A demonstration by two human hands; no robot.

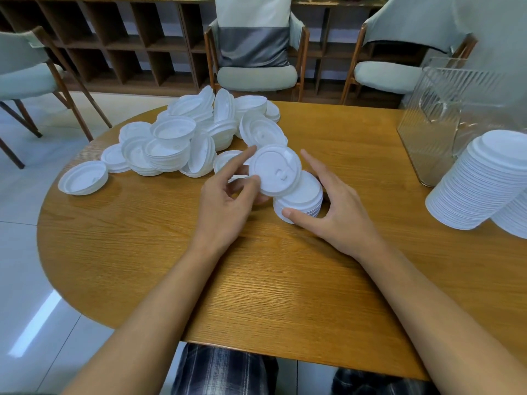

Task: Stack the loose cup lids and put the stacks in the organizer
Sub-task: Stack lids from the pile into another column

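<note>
Lid (275,171) (tilted) pinched by left hand (225,203); right hand (339,206) grips small stack (302,199)

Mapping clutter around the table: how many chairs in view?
3: left chair at far left, middle chair behind the table, right chair behind the organizer. Others may be hidden.

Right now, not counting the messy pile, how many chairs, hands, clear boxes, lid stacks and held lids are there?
Chairs: 3 (left chair, middle chair, right chair)
Hands: 2 (left hand, right hand)
Boxes: 1 (clear organizer)
Lid stacks: 3 (tall stack, second tall stack, small stack)
Held lids: 1 (single lid)
Total: 10
</note>
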